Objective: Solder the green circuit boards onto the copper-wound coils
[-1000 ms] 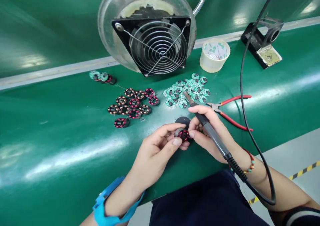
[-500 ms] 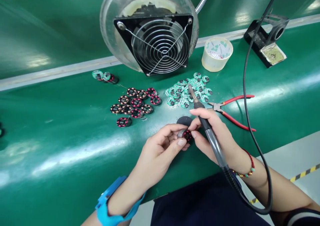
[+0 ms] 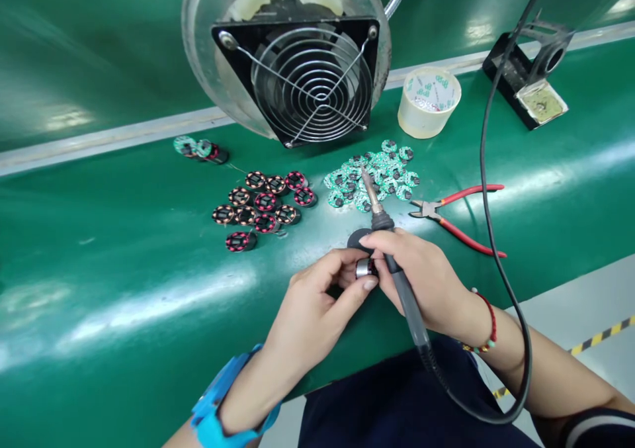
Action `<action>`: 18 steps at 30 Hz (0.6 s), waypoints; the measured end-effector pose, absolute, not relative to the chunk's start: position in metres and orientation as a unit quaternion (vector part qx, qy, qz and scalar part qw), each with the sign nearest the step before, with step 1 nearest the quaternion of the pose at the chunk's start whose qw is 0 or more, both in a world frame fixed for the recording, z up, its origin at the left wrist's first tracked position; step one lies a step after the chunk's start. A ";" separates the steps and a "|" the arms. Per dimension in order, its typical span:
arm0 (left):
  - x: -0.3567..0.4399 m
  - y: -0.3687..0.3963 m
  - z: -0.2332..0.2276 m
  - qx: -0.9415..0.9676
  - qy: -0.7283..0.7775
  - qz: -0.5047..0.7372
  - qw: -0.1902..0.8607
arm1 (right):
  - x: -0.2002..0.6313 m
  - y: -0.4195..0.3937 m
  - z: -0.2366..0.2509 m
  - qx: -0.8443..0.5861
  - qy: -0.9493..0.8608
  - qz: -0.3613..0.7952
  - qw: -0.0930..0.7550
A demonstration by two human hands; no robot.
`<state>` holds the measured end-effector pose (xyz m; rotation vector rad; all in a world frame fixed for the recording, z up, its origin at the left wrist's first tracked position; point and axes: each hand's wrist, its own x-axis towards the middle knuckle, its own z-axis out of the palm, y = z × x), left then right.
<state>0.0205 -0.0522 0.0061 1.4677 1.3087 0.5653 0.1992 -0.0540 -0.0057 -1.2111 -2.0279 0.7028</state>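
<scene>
Small round metal-cased part with a red-dotted face sits low in the middle of the frame, pinched between the thumb and fingers of the left hand and steadied by the fingertips of the right hand, probably so it can be turned for inspection. That right hand also clasps a grey-handled soldering iron, its tip angled up and away from the part, seemingly to keep the hot end off the fingers. Just behind lies a black round pad on the green bench surface. Farther up are a cluster of black-and-red discs, a pile of green round circuit boards, red-handled cutters and a black grilled fan.
</scene>
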 end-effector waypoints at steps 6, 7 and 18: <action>0.020 -0.051 0.010 0.613 0.548 0.223 0.523 | 0.198 -0.054 -0.005 -0.472 -0.775 0.266 0.325; 0.020 -0.050 0.010 0.607 0.546 0.221 0.534 | 0.198 -0.054 -0.005 -0.470 -0.766 0.286 0.331; 0.013 -0.042 0.016 0.546 0.521 0.228 0.614 | 0.206 -0.050 -0.001 -0.422 -0.713 0.405 0.386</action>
